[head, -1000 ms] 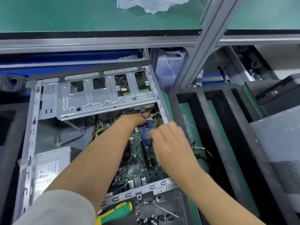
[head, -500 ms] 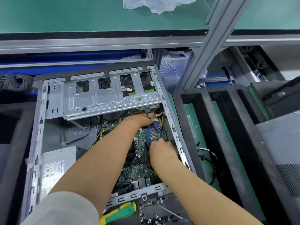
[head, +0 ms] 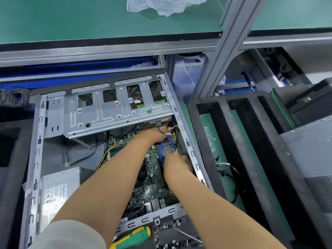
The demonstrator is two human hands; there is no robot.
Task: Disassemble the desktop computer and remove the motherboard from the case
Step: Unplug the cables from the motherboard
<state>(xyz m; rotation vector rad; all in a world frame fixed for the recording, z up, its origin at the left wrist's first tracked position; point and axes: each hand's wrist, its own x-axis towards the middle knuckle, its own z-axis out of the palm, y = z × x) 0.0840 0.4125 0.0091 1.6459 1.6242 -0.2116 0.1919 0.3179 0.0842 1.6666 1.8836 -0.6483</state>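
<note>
Right hand (head: 177, 163) pinches the blue cable (head: 161, 153) low on the motherboard (head: 152, 169); pull straight up. Left hand (head: 158, 133), farther in, grips unseen: cannot tell.

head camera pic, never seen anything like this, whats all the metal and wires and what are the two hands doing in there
The picture is taken by a camera worn on a person's head, looking down at their own arms. The grey metal box is an open desktop computer case lying on its side. The green board inside is the motherboard, the part to be taken out. The silver box at lower left is the power supply, and the perforated plate above is the drive cage.

The left hand reaches under the cage; the right hand works at the blue cable on the board. Their fingers are hidden, so the exact grip cannot be told.

Near the bottom lie a green-and-yellow screwdriver and loose screws.
</note>
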